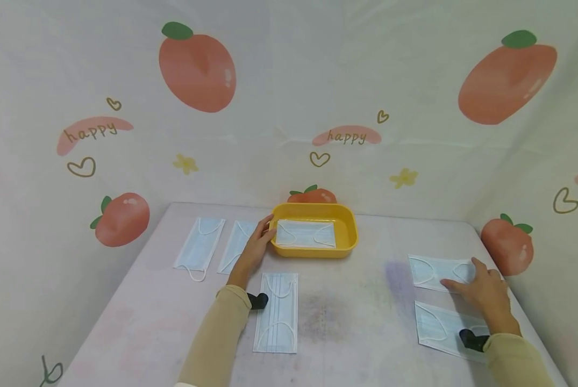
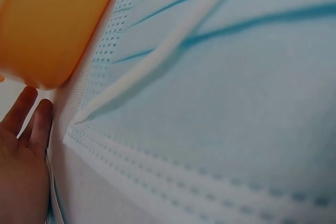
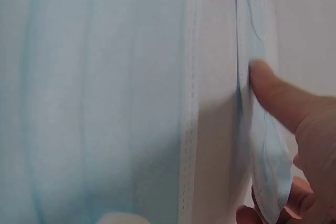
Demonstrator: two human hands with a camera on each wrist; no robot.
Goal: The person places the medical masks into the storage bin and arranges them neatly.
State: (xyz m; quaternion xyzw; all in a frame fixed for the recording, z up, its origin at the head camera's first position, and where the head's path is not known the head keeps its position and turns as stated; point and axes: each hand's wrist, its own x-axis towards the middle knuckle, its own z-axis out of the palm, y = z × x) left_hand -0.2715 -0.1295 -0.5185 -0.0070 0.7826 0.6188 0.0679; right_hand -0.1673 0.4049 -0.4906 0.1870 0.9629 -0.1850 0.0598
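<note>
My left hand (image 1: 256,246) touches the left end of a yellow tray (image 1: 350,231) with its fingers extended; in the left wrist view two straight fingers (image 2: 41,124) reach the tray's outer wall. A pale blue face mask (image 1: 305,234) with white ear loops lies inside the tray. On the right side of the table, my right hand (image 1: 489,293) pinches the right end of another face mask (image 1: 441,271) between thumb and fingers. That end bends upward in the right wrist view. Below it lies one more face mask (image 1: 431,325), partly covered by my wrist.
At the left lie two upright-oriented masks, the outer mask (image 1: 200,244) and an inner mask (image 1: 230,250) partly behind my left hand. A pleated mask (image 1: 279,322) lies at the front, beside my left forearm. A printed cloth wall (image 1: 289,97) rises behind the table (image 1: 347,333).
</note>
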